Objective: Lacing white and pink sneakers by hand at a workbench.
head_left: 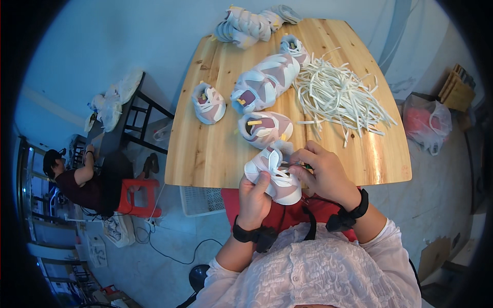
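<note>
My left hand [255, 200] is closed round the side of a white and pale mauve shoe upper [285, 192], its thumb pressing near the lacing. The upper is tilted over the table's near edge, and white lace crosses its front. At the upper's right side my right hand [326, 172] pinches a thin tool [307, 166] with a dark, greenish handle; its tip is hidden at the lace holes. Just beyond the held upper sits another shoe upper [280, 124] with a yellow tag in its opening.
Nested shoe uppers [272, 77] run diagonally across the wooden table [195, 159]. A laced upper [208, 104] stands to the left, a stack of uppers [246, 25] at the far edge. Loose white laces [336, 92] lie right. A co-worker [77, 179] sits at the left by a red stool [138, 197].
</note>
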### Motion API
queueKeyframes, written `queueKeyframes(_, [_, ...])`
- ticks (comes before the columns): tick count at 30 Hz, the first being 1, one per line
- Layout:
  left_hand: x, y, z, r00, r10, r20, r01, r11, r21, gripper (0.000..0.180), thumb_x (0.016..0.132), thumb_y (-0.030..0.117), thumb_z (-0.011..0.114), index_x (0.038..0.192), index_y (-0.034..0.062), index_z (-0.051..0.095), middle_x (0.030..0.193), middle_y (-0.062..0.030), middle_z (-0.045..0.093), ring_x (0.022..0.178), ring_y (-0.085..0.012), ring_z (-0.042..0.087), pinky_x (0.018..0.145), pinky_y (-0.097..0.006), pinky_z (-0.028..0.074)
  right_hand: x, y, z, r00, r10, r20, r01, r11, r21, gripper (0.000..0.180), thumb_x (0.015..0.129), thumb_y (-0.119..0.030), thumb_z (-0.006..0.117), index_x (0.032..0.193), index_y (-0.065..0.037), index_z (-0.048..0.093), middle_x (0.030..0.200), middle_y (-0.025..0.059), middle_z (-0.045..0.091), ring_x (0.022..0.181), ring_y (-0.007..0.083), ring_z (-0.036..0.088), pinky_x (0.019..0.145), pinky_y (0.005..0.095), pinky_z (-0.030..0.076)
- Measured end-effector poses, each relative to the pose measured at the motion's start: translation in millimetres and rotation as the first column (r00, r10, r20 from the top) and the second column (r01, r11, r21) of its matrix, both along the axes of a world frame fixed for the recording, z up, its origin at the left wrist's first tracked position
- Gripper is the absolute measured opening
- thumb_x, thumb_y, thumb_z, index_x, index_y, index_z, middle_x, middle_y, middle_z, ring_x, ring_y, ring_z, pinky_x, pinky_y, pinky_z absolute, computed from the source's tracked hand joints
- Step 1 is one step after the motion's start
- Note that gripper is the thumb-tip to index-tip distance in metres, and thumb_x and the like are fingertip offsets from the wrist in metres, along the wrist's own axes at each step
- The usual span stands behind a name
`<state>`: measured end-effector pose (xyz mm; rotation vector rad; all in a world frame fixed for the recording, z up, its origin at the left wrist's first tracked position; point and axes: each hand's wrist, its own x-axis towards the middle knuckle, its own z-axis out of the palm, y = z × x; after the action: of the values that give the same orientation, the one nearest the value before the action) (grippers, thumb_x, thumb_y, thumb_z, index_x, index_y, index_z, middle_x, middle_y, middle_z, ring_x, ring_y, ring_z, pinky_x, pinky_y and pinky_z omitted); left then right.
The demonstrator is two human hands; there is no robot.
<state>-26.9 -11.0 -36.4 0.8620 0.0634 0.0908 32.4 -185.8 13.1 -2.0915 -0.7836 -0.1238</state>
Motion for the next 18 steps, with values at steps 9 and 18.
queueKeyframes(9, [-3,2,8,1.000,-0.026,-0.001,0.025,0.935,0.354,0.038,0.085,0.007,0.066,0.119,-0.0002,0.052,0.110,-0.0059,0.061,0.097,-0.0126,0.058,0.085,-0.030,0.049,8,-3,9,0.986,0.157,0.060,-0.149,0.980,-0.131,0.011,0.076,-0.013,0.067,0.086,-0.011,0.069,0.077,0.0087,0.054,0.065,0.0263,0.057,0.058,0.0371,0.046])
queueKeyframes(18, [0,-5,18,0.988,-0.143,-0.050,0.147,0.826,0.544,0.045,0.076,0.002,0.071,0.118,0.0007,0.052,0.104,-0.0049,0.062,0.095,-0.0119,0.059,0.081,-0.029,0.050,5,2,-8,0.970,0.211,-0.122,-0.187,0.965,0.186,0.009,0.080,-0.010,0.062,0.082,-0.001,0.060,0.080,0.0110,0.048,0.069,0.0270,0.052,0.062,0.0359,0.043])
